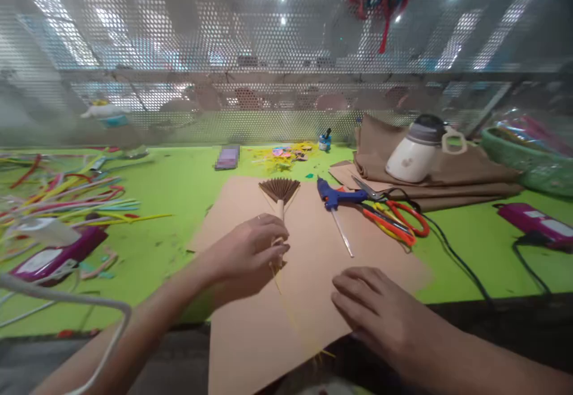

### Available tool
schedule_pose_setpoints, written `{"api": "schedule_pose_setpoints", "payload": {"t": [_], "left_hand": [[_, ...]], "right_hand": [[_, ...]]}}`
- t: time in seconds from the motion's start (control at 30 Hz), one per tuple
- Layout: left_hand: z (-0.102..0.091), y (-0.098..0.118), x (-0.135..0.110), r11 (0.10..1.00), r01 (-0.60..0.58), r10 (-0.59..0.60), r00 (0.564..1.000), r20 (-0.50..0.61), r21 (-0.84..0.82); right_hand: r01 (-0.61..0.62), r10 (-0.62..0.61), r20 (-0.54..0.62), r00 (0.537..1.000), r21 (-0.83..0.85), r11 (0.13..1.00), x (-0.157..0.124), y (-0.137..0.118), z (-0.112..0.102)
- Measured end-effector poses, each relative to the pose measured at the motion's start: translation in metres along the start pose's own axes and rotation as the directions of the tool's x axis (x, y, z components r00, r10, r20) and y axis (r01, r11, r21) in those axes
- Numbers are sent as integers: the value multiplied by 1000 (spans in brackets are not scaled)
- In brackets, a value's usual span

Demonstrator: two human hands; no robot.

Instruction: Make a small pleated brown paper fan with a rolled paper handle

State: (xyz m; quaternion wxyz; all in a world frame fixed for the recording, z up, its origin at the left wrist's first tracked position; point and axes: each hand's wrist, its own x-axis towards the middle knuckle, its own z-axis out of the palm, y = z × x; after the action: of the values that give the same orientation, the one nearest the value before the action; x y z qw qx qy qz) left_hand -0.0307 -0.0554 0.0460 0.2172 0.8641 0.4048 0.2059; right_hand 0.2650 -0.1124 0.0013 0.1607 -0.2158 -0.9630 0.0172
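My left hand is closed around the handle of a small brown pleated fan, whose folded leaf spreads away from me. From under these fingers a thin yellow tassel trails toward the near edge of the brown cardboard. Palm down, my right hand lies at the cardboard's right side with its fingers stretched out and nothing in them. Between the hands and farther back, a blue glue gun rests with a clear glue stick sticking out of it.
Red-handled scissors and a black cable lie to the right. Behind them a white jug stands on folded brown cloth, near a green basket. Purple power strips and colourful pipe cleaners cover the left. A perforated screen closes the back.
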Motion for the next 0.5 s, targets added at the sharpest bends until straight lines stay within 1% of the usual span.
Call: {"api": "schedule_pose_setpoints", "payload": {"t": [0.03,0.1,0.17,0.23,0.3,0.4,0.47,0.5], "left_hand": [[0,-2,-2,999,17,-17,1000,-5,-43],[1,-6,-5,986,80,-84,996,-19,-146],[1,-10,-7,950,147,-161,987,-26,-275],[-3,-15,-5,909,178,-201,979,-23,-377],[-11,-20,0,903,165,-189,982,-23,-397],[-28,-25,9,907,135,-148,989,-3,-399],[-39,-24,12,909,119,-116,993,33,-399],[-43,-24,12,926,120,-128,992,2,-359]], "right_hand": [[-6,6,-37,999,9,1000,-1,1,5],[3,5,-114,993,68,998,0,5,9],[2,27,-166,986,170,985,3,9,7],[-22,83,-210,974,276,961,5,12,3],[-92,188,-238,953,363,927,7,14,0],[-229,360,-245,900,437,870,8,17,0],[-286,424,-243,872,449,847,8,17,1],[-304,444,-245,862,451,839,8,17,1]]}}
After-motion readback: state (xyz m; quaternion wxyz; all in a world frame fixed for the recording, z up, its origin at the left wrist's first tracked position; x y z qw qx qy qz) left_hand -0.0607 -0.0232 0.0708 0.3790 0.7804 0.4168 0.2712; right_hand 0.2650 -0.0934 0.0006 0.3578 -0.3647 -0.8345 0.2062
